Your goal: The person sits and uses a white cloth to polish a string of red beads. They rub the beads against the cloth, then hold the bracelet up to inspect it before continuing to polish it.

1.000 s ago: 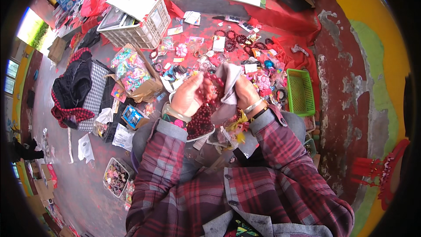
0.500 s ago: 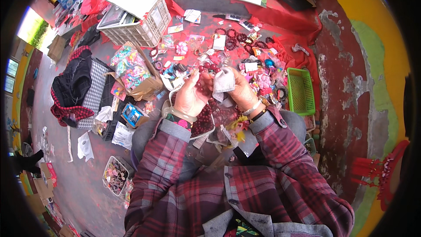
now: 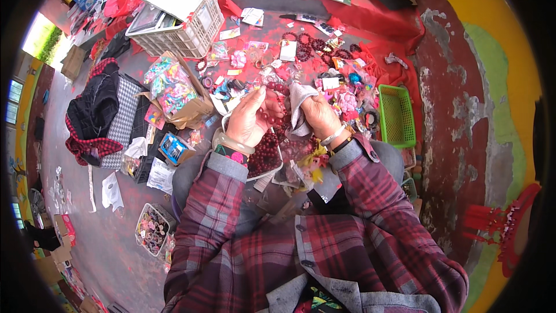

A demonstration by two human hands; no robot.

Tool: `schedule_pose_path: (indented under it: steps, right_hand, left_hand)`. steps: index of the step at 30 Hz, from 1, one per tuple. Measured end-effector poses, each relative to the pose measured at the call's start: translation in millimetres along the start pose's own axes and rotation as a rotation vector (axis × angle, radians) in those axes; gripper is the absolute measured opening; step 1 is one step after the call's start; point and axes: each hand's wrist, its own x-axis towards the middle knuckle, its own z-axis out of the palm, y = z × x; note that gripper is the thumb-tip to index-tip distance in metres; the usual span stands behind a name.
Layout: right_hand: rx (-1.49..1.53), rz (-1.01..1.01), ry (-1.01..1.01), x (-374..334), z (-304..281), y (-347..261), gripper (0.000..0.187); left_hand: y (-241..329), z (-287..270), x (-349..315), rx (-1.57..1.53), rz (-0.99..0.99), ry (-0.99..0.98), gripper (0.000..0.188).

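Note:
My left hand (image 3: 249, 120) is curled, palm up, around a dark red bead bracelet (image 3: 279, 88). Some of its round beads lie across the fingers and others stick out beyond them. A crumpled grey cloth (image 3: 298, 107) is gripped in my right hand (image 3: 322, 117) and hangs right beside the beads; whether it touches them I cannot tell. Under both hands stands a white-rimmed basket (image 3: 267, 176) with many dark red bead bracelets (image 3: 263, 153) in it. Yellow flower-like pieces (image 3: 316, 162) and clear plastic wrapping lie by the basket, below my right wrist.
A green plastic basket (image 3: 397, 117) stands at the right by a peeling wall. Farther off are more red bracelets (image 3: 304, 52), small packets and a grey crate (image 3: 200, 23). On the left lie a box of colourful pieces (image 3: 174, 90), a dark jacket (image 3: 98, 104) and a small container (image 3: 153, 232).
The cloth has turned and now hangs longer, closer to the bracelet. My right hand has rotated with its back more upward. My left hand still holds the beads, its fingers slightly shifted.

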Motion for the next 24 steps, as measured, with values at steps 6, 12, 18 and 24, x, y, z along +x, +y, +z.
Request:
schedule_pose_path:
  steps: [6, 12, 18, 24]
  right_hand:
    - [0.245, 0.113, 0.006, 11, -17, 22, 0.039]
    - [0.154, 0.014, -0.246, 0, -5, -11, 0.038]
    - [0.125, -0.057, -0.187, -3, 4, -2, 0.014]
    - [0.069, 0.085, 0.030, 0, -2, -7, 0.028]
  left_hand:
    - [6, 11, -4, -0.006, 0.028, -0.044, 0.027]
    - [8, 9, -5, 0.307, 0.020, -0.181, 0.029]
    - [2, 22, -12, 0.396, -0.096, -0.159, 0.037]
    - [0, 12, -8, 0.238, -0.174, -0.189, 0.039]
